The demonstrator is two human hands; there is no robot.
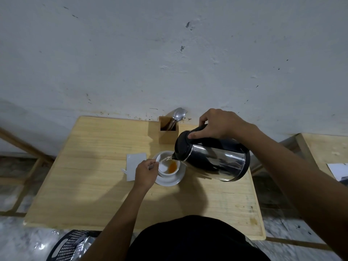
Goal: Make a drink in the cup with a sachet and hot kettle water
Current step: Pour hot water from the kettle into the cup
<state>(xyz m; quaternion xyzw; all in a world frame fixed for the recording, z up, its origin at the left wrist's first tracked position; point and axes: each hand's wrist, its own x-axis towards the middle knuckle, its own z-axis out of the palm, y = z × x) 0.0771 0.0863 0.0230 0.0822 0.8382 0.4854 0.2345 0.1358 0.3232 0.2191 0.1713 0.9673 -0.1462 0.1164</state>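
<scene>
A white cup [165, 172] stands on a white saucer [175, 180] in the middle of the wooden table [94, 176]. Orange-brown liquid [172, 168] shows inside the cup. My right hand [218, 123] grips the handle of a steel kettle [216, 162] with a black lid, tilted left, its spout over the cup's rim with water running in. My left hand [146, 175] pinches something small and thin at the cup's left rim; I cannot tell what it is. Left of the cup lies a white torn sachet [134, 164].
A wooden holder [168, 132] with metal spoons [178, 114] stands at the table's back edge by the wall. A black plastic basket [67, 245] with a silver packet sits on the floor at lower left. Another wooden table [323, 147] is at right.
</scene>
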